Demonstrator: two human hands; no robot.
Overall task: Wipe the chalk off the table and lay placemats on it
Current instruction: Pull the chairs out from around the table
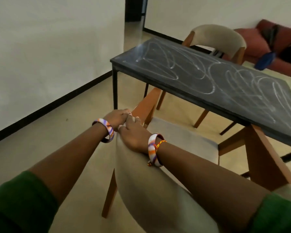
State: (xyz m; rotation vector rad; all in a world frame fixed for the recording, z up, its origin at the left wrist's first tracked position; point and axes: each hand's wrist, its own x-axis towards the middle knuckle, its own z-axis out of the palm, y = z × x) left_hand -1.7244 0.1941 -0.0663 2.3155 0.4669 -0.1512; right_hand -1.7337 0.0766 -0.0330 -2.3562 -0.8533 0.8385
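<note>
A dark slate-topped table [158, 71] on thin black legs runs from the centre to the right, its top covered in looping white chalk scribbles [200, 73]. In front of it stands a beige padded chair [158, 190] with an orange wooden frame. My left hand [116, 117] and my right hand [133, 133] both rest close together on the top left end of its curved backrest, fingers curled around the edge. Each wrist wears a striped bangle. No cloth or placemat is in view.
A second beige chair [217, 37] stands at the table's far side. A red sofa [275, 39] with a blue item [265, 60] on it lines the right wall. A white wall with a black skirting runs along the left; a dark doorway [135, 9] lies beyond.
</note>
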